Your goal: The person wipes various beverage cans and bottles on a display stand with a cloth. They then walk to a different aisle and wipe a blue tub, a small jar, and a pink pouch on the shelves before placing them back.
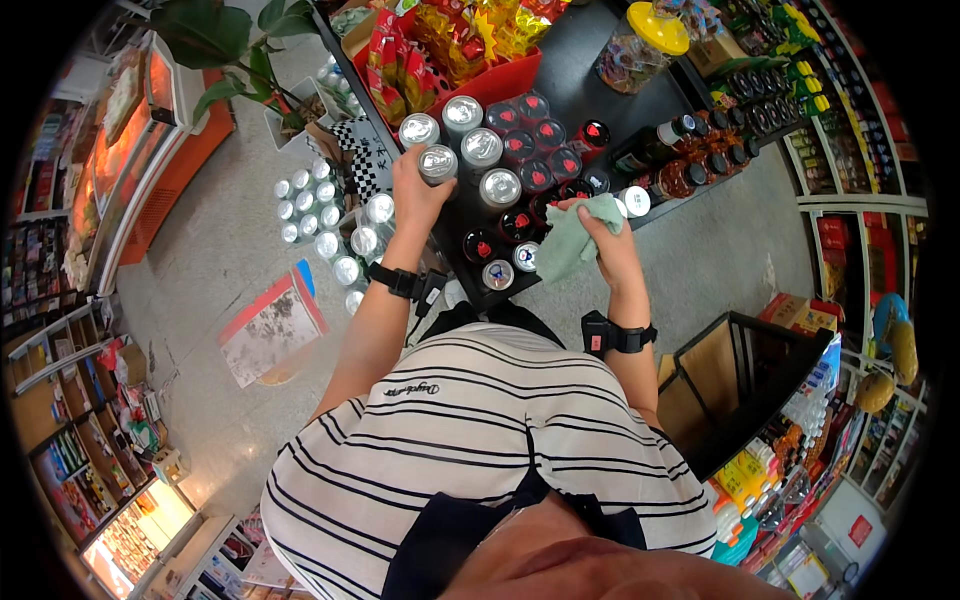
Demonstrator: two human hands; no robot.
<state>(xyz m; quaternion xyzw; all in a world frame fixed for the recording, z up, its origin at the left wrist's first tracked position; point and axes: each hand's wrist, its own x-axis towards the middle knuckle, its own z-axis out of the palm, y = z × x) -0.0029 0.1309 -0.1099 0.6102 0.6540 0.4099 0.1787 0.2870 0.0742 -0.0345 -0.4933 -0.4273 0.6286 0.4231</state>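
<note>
My left hand [420, 196] is wrapped around a silver-topped drink can [438, 162] at the left edge of a black display table [574, 56]. Several more silver-topped cans [481, 148] stand upright just beside it. In my right hand [616, 244] is a crumpled pale green cloth [568, 238], held above the table's near edge. Close to the cloth are dark-topped containers with red marks [517, 223], two small cans [498, 274] at the near corner, and a white-lidded container [637, 201]. The cloth partly covers some of the containers.
A red box of snack packets [491, 75] and a yellow-lidded jar [634, 52] stand farther back. Dark-capped bottles [681, 180] line the right edge. Packs of cans [306, 201], a potted plant [296, 112] and flattened cardboard [271, 328] are on the floor at left.
</note>
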